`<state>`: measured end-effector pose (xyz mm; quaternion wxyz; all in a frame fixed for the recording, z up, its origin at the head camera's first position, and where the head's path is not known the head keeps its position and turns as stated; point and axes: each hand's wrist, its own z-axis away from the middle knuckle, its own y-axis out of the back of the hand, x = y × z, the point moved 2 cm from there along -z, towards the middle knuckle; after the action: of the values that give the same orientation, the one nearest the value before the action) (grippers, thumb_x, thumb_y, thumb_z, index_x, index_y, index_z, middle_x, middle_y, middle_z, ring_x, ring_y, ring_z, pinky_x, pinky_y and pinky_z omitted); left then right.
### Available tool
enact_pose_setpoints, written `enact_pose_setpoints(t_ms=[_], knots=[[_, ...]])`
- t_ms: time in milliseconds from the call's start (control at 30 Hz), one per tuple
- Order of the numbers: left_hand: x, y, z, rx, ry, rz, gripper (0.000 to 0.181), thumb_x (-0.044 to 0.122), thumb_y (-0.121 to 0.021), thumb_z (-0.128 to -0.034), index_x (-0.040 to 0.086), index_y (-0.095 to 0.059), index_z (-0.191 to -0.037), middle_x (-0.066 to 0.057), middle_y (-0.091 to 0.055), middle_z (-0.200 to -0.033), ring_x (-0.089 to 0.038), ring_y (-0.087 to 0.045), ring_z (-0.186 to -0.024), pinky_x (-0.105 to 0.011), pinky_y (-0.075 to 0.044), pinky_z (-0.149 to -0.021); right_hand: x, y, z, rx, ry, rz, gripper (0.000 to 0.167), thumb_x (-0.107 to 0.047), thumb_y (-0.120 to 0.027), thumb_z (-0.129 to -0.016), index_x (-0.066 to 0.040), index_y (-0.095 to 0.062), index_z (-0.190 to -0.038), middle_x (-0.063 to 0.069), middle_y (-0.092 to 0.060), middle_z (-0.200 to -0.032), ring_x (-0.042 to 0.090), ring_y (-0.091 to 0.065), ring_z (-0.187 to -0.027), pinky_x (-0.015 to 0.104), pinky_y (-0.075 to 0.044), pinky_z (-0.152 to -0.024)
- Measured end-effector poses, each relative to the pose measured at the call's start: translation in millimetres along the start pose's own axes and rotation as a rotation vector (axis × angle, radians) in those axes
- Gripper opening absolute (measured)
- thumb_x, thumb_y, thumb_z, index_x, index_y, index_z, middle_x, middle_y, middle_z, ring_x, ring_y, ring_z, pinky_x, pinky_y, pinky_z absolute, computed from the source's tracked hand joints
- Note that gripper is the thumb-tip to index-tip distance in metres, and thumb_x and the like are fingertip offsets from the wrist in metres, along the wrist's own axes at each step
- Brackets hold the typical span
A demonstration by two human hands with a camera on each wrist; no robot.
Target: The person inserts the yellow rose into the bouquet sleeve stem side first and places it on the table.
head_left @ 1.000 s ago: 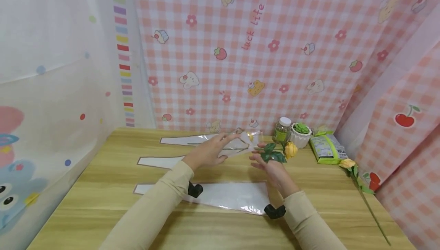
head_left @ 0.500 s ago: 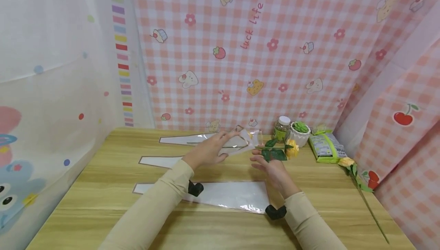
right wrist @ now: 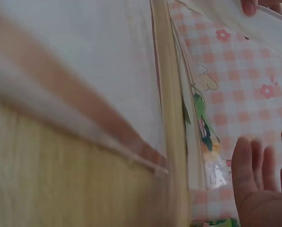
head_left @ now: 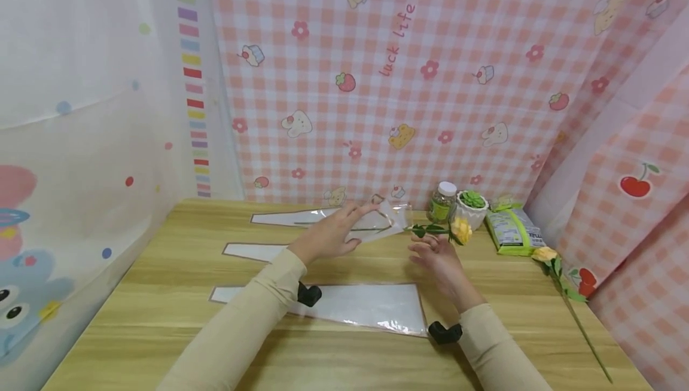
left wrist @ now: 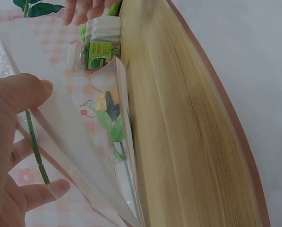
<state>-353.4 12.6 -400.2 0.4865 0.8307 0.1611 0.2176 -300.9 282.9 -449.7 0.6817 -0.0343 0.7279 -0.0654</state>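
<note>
In the head view my left hand [head_left: 331, 235] pinches a clear, brown-bordered flower sleeve [left wrist: 79, 142] raised off the table. A yellow artificial rose [head_left: 461, 231] sticks out of its wide end, blossom to the right. Its green stem [left wrist: 37, 151] shows between my left thumb and fingers in the left wrist view. Just below the rose's leaves [head_left: 430, 231] is my right hand [head_left: 441, 265]; whether it touches them is unclear. Its fingers look loosely extended in the right wrist view. Behind lies another sleeve [head_left: 269, 219] with a rose [left wrist: 113, 111] inside.
Flat sleeves lie mid-table [head_left: 247, 251] and in front [head_left: 366, 307]. At the back right stand a jar [head_left: 441, 204], a white potted succulent [head_left: 470, 214] and a green packet [head_left: 514, 232]. Another yellow rose [head_left: 545, 254] lies along the right edge.
My right hand has moved a little to the right. The rose has turned, so its leaves look narrower, and its blossom sits slightly farther right. My left hand stays nearly in place on the sleeve.
</note>
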Motion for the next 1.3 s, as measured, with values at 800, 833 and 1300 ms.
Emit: enact_pose_setpoints(t_ms=[800,833,1300], knots=[[-6.0,-2.6,10.6,-0.072,0.045,0.027,0.087,0.014,-0.072,-0.0946,0.029,-0.018,-0.161,-0.014,-0.041,-0.146,-0.01,-0.052,-0.065,-0.018,-0.049,-0.053,-55.3,54.9,13.8,-0.101,0.234,0.327,0.048,-0.017,-0.059,-0.104,-0.016,-0.043,-0.149,-0.003,-0.05,-0.131,0.01,-0.056,-0.102,0.022,-0.054,-0.076],[-5.8,-2.8,10.5,-0.085,0.055,0.023,0.088,0.015,-0.072,-0.0947,0.03,-0.017,-0.161,-0.014,-0.042,-0.145,-0.011,-0.053,-0.066,-0.018,-0.049,-0.054,-57.0,53.5,13.5,-0.097,0.235,0.33,0.049,-0.018,-0.059,-0.104,-0.015,-0.042,-0.149,-0.003,-0.05,-0.131,0.01,-0.055,-0.102,0.022,-0.054,-0.077],[-3.8,-8.6,7.3,-0.188,0.082,-0.018,0.092,0.015,-0.073,-0.0926,0.034,-0.016,-0.163,-0.009,-0.046,-0.139,-0.015,-0.056,-0.095,-0.021,-0.054,-0.07,-82.9,20.1,12.2,-0.046,0.299,0.514,0.054,-0.025,-0.062,-0.103,-0.008,-0.041,-0.15,0.01,-0.049,-0.131,0.014,-0.056,-0.1,0.025,-0.053,-0.075]])
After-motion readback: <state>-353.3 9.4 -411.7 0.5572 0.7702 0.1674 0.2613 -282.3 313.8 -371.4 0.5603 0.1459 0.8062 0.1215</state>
